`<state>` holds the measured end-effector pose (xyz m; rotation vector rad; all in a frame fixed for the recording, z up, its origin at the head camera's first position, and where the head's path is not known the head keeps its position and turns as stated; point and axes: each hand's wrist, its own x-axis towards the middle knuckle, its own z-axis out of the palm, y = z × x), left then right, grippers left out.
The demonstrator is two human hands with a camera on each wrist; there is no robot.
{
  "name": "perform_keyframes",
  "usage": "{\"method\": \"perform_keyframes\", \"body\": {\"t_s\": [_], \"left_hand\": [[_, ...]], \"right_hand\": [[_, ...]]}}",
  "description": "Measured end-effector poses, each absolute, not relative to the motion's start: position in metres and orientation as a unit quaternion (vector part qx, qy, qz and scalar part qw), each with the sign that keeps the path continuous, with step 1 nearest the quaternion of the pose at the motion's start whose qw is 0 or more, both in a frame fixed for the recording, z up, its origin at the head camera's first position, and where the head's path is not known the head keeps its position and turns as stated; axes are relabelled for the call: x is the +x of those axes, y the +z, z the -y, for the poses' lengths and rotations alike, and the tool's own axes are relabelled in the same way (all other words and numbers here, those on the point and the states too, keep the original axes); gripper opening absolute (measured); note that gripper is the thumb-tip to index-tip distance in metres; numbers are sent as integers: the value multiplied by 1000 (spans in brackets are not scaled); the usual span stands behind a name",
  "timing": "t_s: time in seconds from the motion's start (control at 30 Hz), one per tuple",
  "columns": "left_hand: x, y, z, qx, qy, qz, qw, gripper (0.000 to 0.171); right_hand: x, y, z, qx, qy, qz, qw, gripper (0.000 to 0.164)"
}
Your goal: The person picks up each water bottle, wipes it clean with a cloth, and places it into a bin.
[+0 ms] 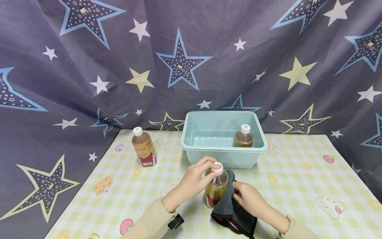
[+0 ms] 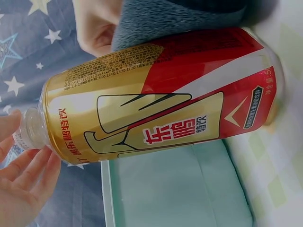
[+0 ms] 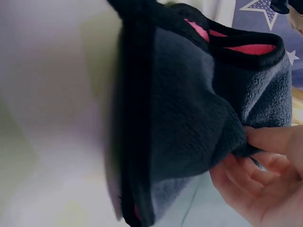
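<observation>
Head view: a bottle (image 1: pixel 215 191) stands upright on the counter (image 1: pixel 298 176), near the front of the tub (image 1: pixel 221 160).
Left hand (image 1: pixel 195 176): the fingers curl round the white cap (image 1: pixel 218 170), gripping the bottle by its top.
Right hand (image 1: pixel 250 198): thumb and fingers pinch the grey cloth (image 1: pixel 225 203), which lies along the bottle's side, pink showing inside.
Tub: a second bottle (image 1: pixel 243 139) stands in it, toward the right.
Counter's left: a third bottle (image 1: pixel 144 149) stands there.

The bottle label (image 2: pixel 156 101) is gold and red, the cloth (image 3: pixel 187 104) grey, tablecloth (image 1: pixel 298 199) green-checked.
</observation>
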<state>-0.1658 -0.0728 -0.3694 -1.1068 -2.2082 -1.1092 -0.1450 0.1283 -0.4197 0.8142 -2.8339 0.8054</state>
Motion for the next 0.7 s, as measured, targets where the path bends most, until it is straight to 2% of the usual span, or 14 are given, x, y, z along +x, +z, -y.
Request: {"method": "perform_keyframes", "body": {"t_s": [0.43,0.7], "left_hand": [[-165,-370,72,-399,-397,797,218,13],[-166,-371,73,-405,-394,791,234,12]], "right_hand": [[-139,-415,-127,252,242,935,58,32],[-131,-385,-128,231,278,925,121,14]]}}
